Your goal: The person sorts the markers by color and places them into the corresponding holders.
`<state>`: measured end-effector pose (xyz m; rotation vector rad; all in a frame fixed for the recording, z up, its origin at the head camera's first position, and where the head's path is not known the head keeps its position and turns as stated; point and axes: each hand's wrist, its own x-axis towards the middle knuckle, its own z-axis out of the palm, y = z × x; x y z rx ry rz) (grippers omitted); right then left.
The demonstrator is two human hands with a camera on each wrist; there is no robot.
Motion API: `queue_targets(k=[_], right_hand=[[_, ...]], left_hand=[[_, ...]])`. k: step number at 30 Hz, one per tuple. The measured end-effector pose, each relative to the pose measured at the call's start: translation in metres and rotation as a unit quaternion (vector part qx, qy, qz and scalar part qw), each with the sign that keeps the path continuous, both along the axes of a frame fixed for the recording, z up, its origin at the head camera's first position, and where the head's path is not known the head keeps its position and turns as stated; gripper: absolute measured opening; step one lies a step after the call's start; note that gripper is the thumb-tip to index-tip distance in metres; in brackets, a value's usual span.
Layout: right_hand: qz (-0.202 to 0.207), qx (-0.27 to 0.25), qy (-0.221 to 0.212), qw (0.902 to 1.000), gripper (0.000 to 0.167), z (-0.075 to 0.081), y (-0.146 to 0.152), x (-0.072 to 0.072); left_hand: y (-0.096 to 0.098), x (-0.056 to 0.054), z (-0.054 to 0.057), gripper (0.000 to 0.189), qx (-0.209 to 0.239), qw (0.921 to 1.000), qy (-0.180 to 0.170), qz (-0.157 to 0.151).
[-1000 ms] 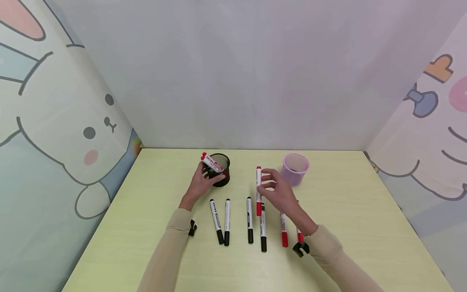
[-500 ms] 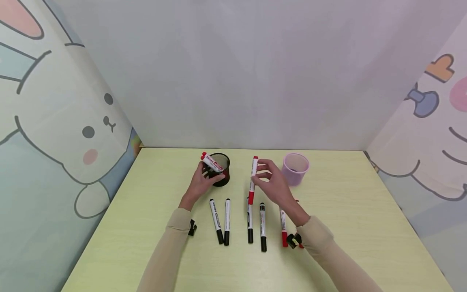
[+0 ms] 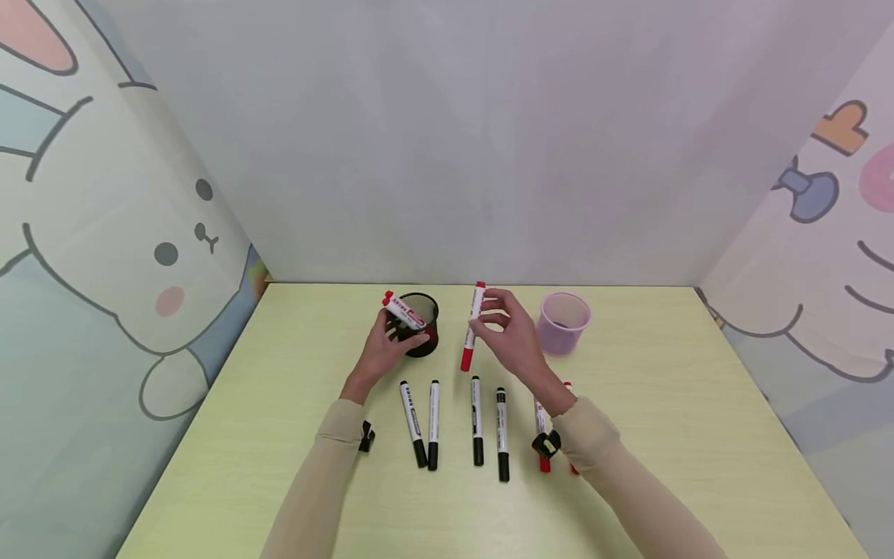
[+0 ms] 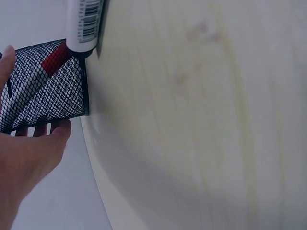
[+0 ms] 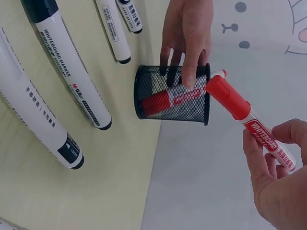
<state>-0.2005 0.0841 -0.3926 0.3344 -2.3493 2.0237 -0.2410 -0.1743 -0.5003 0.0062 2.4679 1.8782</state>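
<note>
My left hand [image 3: 380, 353] grips the side of a black mesh pen cup [image 3: 433, 322], which stands at the back of the table. Red-and-white markers [image 3: 405, 312] lean in the cup, their red ends jutting over its left rim; in the left wrist view a red-capped marker [image 4: 29, 91] shows through the mesh. Between thumb and fingers, my right hand [image 3: 513, 334] pinches a red whiteboard marker [image 3: 470, 340] above the table, red cap down. In the right wrist view that cap [image 5: 228, 97] overlaps the cup's rim [image 5: 207, 108].
A pink cup [image 3: 559, 340] stands behind the right hand. Several black-capped markers [image 3: 434, 419] lie in front of both hands. Red-capped markers [image 3: 540, 415] lie partly hidden under the right forearm. A pale wall [image 3: 447, 155] rises behind the table's back edge.
My right hand has carried the red whiteboard marker leftward and away from me, toward the mesh cup, and the marker has tilted slightly. The left hand keeps its grip on the cup.
</note>
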Motion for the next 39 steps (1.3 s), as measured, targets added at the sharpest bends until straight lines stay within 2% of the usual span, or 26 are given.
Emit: queue_targets(k=[7, 19, 34, 39], right_hand=[[-0.003, -0.042, 0.038, 0.9984, 0.048, -0.029, -0.005, -0.028], [-0.014, -0.081, 0.075, 0.9938, 0.045, -0.027, -0.021, -0.042], [0.01, -0.107, 0.091, 0.9901, 0.045, -0.019, -0.047, -0.052], [0.02, -0.093, 0.107, 0.9897, 0.046, -0.022, -0.056, -0.054]], left_hand=[[0.0, 0.001, 0.002, 0.092, -0.008, 1.0, -0.002, 0.001], [0.0, 0.0, 0.0, 0.093, -0.005, 1.0, 0.003, 0.0], [-0.002, -0.002, 0.0, 0.093, 0.004, 1.0, 0.006, -0.001], [-0.002, -0.002, -0.001, 0.09, 0.006, 1.0, 0.006, -0.003]])
